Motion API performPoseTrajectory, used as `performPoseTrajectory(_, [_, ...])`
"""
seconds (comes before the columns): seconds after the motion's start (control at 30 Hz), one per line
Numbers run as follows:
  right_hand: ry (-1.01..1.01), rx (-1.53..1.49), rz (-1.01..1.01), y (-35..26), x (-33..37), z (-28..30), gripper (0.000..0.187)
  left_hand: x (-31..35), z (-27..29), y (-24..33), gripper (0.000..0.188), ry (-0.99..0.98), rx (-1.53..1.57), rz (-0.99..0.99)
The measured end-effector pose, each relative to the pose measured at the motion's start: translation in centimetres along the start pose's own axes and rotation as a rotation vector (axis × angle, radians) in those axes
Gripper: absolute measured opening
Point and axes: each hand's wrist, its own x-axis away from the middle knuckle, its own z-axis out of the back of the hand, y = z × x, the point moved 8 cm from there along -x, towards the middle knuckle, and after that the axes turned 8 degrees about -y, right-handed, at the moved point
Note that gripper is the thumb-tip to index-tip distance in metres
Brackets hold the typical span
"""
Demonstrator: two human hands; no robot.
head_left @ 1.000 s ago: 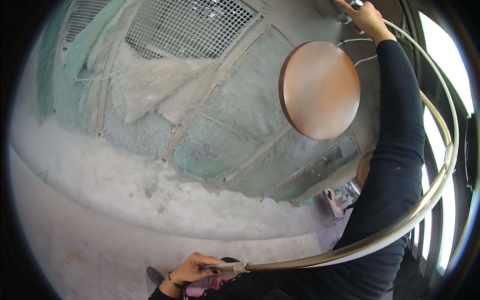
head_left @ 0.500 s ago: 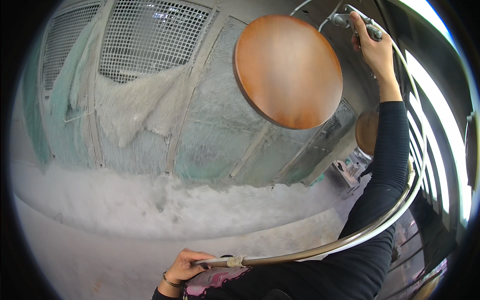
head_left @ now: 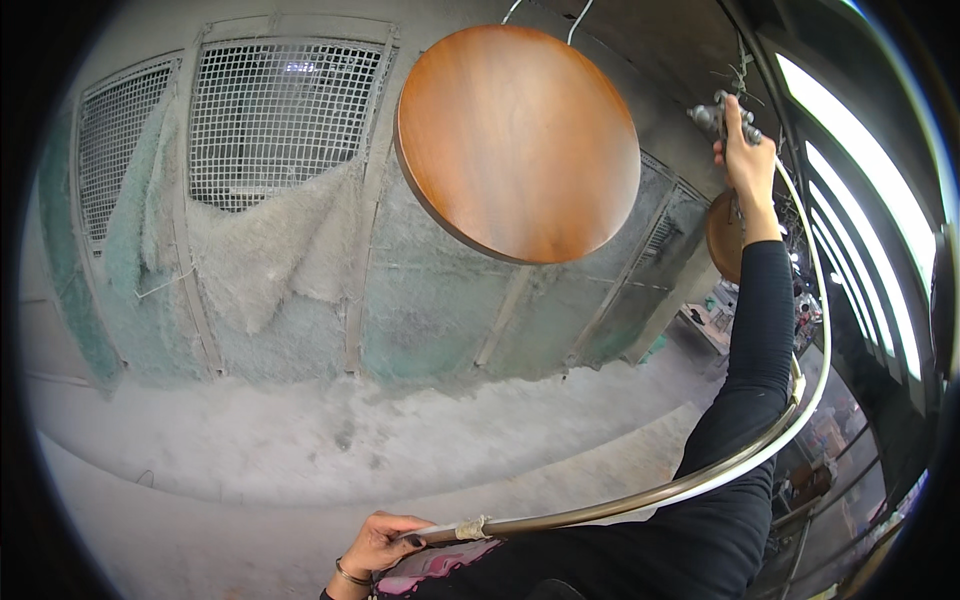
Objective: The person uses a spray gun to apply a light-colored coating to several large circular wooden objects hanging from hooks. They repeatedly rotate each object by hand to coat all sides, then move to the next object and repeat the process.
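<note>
Right hand (head_left: 745, 150) raised high at upper right, fingers clamped around a grey metal spray gun (head_left: 715, 118), arm in a black sleeve (head_left: 752, 340) stretched upward. Left hand (head_left: 380, 545) low at the bottom edge, closed on the near end of a long hose (head_left: 800, 420), beside a wrap of pale tape (head_left: 472, 527). Thin bracelet (head_left: 350, 577) at the left wrist. Hose curving from the left hand out to the right, then up along the raised arm toward the spray gun. Hands well apart, one at each end of the hose. Round wooden disc (head_left: 520, 140), brown and glossy, hanging tilted on thin wires at top centre, just left of the spray gun and not touching it. Second, smaller brown disc (head_left: 722, 235) partly hidden behind the right forearm. Behind the discs, a dusty wall of wire-mesh panels (head_left: 270, 120) with grey fibrous filter matting (head_left: 260, 260) sagging across them. Below, a floor (head_left: 300, 450) coated in pale powdery residue. Bright strip windows (head_left: 860, 200) along the right edge.
</note>
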Motion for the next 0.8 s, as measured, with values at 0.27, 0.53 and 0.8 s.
performPoseTrajectory(0.27, [0.025, -0.286, 0.093, 0.9, 2.5, -0.5, 0.064, 0.0, -0.3, -0.3, 0.024, 0.006, 0.006, -0.022])
performPoseTrajectory(0.53, [-0.707, -0.377, 0.809, -9.2, 11.6, -7.1, 0.045, -1.8, -0.9, 0.0, 0.028, -0.057, -0.121, -0.070])
performPoseTrajectory(0.8, [-0.924, 0.051, 0.914, -16.2, 12.6, -14.7, 0.039, -2.2, -1.2, -0.9, 0.030, -0.075, -0.155, -0.094])
